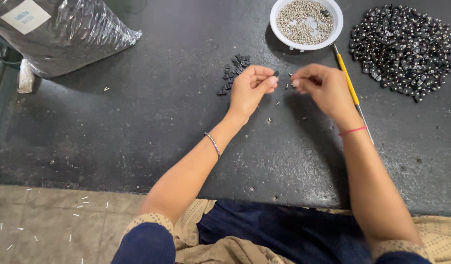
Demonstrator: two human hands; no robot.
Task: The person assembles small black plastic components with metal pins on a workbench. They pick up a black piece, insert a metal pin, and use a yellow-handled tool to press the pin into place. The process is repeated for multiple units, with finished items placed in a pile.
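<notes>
Small black part (276, 74) pinched at left-hand fingertips, raised off the dark tabletop — tiny silvery pin (292, 84) gripped by right-hand fingertips just beside it, the two apart — orientation too small to tell.

— What's the work surface like?
— A dark, speckled table top (137, 127), matte and scuffed, filling most of the view.
— And below it?
— At the near left, a grey-brown tiled floor (49, 215) strewn with small pale slivers.
— The light?
— Even and soft, with faint shadows.
</notes>
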